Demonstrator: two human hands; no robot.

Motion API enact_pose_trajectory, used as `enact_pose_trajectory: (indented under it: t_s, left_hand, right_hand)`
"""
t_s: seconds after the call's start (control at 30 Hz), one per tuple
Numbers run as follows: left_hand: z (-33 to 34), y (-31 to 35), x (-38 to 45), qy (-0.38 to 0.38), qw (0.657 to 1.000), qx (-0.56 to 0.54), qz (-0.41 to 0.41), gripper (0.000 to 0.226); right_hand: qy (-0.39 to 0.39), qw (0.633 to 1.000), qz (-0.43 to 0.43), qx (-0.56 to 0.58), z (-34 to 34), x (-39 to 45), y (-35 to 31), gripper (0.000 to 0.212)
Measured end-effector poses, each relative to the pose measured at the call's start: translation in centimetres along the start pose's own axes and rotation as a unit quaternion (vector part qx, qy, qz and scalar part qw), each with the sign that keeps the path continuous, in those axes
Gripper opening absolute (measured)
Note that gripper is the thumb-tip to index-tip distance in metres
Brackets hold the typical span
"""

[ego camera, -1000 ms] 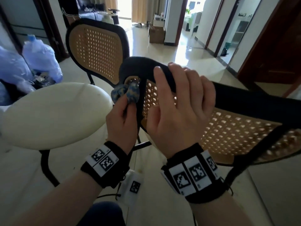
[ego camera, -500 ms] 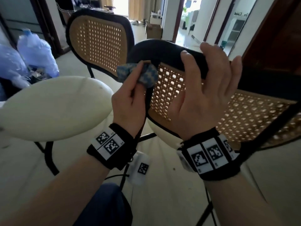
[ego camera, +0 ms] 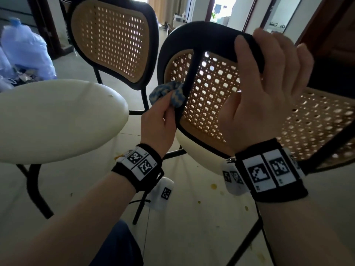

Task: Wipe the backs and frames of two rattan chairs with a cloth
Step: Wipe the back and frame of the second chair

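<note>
Head view: at frame centre, the cloth (ego camera: 166,94) was pinched by the left hand (ego camera: 158,125) against the near chair's black frame (ego camera: 189,77). The top rail was gripped by the right hand (ego camera: 263,96). The far chair (ego camera: 113,41) (upper left) was judged still unwiped.

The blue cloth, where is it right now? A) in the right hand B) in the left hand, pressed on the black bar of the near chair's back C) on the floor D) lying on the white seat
B: the left hand pinches the blue cloth against the black bar of the near chair's back, while the right hand grips the top of the frame.
</note>
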State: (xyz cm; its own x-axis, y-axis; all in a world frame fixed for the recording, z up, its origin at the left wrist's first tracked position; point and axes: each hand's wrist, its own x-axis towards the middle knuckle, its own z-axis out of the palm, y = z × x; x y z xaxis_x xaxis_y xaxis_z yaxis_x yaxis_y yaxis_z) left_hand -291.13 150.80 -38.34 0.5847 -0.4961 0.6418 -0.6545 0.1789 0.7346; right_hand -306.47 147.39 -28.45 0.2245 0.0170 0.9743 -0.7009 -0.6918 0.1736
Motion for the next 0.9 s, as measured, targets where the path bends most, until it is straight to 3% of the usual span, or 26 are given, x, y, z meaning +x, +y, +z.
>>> enact_pose_trajectory:
  t_s: [0.13, 0.23, 0.37, 0.5, 0.67, 0.77, 0.9]
  left_hand:
    - [-0.1, 0.6, 1.0, -0.012, 0.999, -0.019, -0.034, 0.033]
    - [-0.6, 2.1, 0.7, 0.027, 0.996, -0.077, -0.027, 0.036]
    - [-0.6, 5.0, -1.0, 0.104, 0.983, -0.117, 0.094, 0.036]
    - [0.8, 6.7, -2.0, 0.04, 0.97, -0.082, 0.223, 0.039]
    - [2.1, 7.2, -1.1, 0.081, 0.97, -0.088, 0.21, 0.039]
    - [2.9, 6.5, -1.4, 0.065, 0.974, -0.072, 0.205, 0.038]
    - [3.6, 4.8, -2.0, 0.04, 0.976, -0.039, 0.209, 0.038]
  right_hand:
    - [-0.017, 1.0, -0.003, 0.002, 0.1, 0.2, 0.3, 0.059]
    - [-0.025, 1.0, -0.006, -0.002, 0.1, 0.0, 0.5, 0.062]
    - [-0.041, 0.999, -0.02, 0.029, -0.2, -0.2, 1.0, 0.063]
    - [-0.041, 0.995, -0.021, 0.085, -1.1, -0.9, 1.6, 0.044]
    - [-0.03, 0.999, 0.03, -0.01, -3.0, -1.9, 3.7, 0.052]
    - [-0.032, 0.996, 0.055, -0.069, -3.7, -1.6, 5.2, 0.07]
    - [-0.04, 0.996, 0.048, -0.071, -3.8, -1.8, 5.5, 0.071]
